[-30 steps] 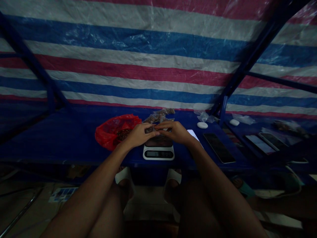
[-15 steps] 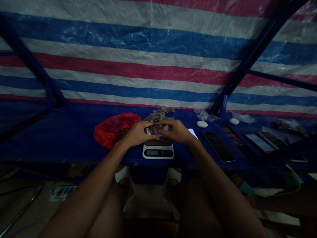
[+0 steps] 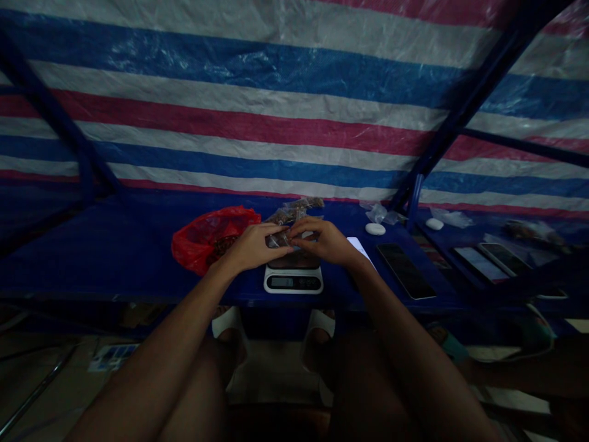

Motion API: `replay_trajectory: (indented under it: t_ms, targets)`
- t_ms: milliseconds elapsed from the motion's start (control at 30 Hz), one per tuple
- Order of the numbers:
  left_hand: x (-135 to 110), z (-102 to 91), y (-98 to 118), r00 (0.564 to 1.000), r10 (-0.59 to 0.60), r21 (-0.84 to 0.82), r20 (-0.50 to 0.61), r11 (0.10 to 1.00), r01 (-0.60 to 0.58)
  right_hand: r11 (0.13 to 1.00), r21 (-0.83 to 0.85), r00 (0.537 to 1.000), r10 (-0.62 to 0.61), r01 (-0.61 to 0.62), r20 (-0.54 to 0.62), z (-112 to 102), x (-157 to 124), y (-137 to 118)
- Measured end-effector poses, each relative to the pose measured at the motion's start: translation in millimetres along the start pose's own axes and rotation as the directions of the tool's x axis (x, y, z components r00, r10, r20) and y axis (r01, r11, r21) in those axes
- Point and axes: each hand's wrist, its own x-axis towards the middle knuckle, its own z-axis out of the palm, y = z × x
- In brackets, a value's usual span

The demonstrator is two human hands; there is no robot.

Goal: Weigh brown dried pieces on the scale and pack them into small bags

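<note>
A small clear plastic bag (image 3: 277, 239) with brown contents is held over a white digital scale (image 3: 293, 283). My left hand (image 3: 256, 247) closes on the bag's left side, thumb toward the front. My right hand (image 3: 324, 240) pinches the bag's right edge, its fingertips close to the left ones. Beside my left wrist lies an open red plastic bag (image 3: 196, 236) with dark reddish-brown pieces (image 3: 224, 245) in it. Just behind my hands, several clear packets (image 3: 288, 213) of brown pieces lie on the blue table. Fingers partly hide the small bag.
Right of the scale lie a lit white phone (image 3: 361, 248), a dark phone (image 3: 405, 271) and a white oval case (image 3: 375, 229). More phones (image 3: 483, 264) and clear bags rest farther right, near another person's arm (image 3: 519, 371). Blue metal posts (image 3: 414, 197) stand before a striped sheet (image 3: 257, 129).
My right hand's fingers have drawn into a tighter pinch at the bag's edge. The left hand stays on the bag, and the view has shifted slightly.
</note>
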Motion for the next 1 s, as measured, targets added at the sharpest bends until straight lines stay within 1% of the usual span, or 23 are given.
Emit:
replay_trajectory:
  t_ms: [133, 233, 367, 533, 733, 867, 1000]
  targets:
    - [-1.3, -0.3, 0.7, 1.0, -0.006, 0.006, -0.002, 1.0, 0.006, 1.0, -0.009, 1.0, 0.009, -0.009, -0.01, 0.3, -0.2, -1.3]
    - [-2.5, -0.9, 3.4, 1.0, -0.012, -0.003, -0.009, 1.0, 0.012, 0.999, 0.015, 0.999, 0.029, -0.028, -0.019, 1.3, -1.2, -2.7]
    - [-4.1, -2.0, 5.1, 1.0, 0.009, -0.008, -0.007, 1.0, -0.009, 0.999, 0.038, 0.999, 0.037, -0.036, -0.023, 2.7, -1.9, -4.5]
    - [-5.0, -3.4, 4.3, 0.999, 0.031, -0.013, -0.02, 0.999, -0.031, 1.0, 0.016, 0.999, 0.021, -0.02, -0.036, 3.4, -2.4, -4.9]
    - [-6.6, -4.6, 4.1, 0.999, 0.025, 0.004, 0.034, 1.0, -0.025, 0.999, -0.025, 0.999, 0.034, -0.034, -0.029, 5.2, -3.7, -5.9]
    - [-7.7, -5.0, 3.4, 1.0, 0.012, 0.005, 0.003, 1.0, -0.012, 0.998, -0.042, 0.998, 0.033, -0.036, -0.052, 7.0, -3.9, -5.1]
    - [-6.9, -5.0, 3.7, 1.0, 0.02, 0.016, -0.003, 1.0, -0.02, 0.997, -0.074, 0.998, 0.004, -0.009, -0.062, 7.1, -3.4, -3.7]
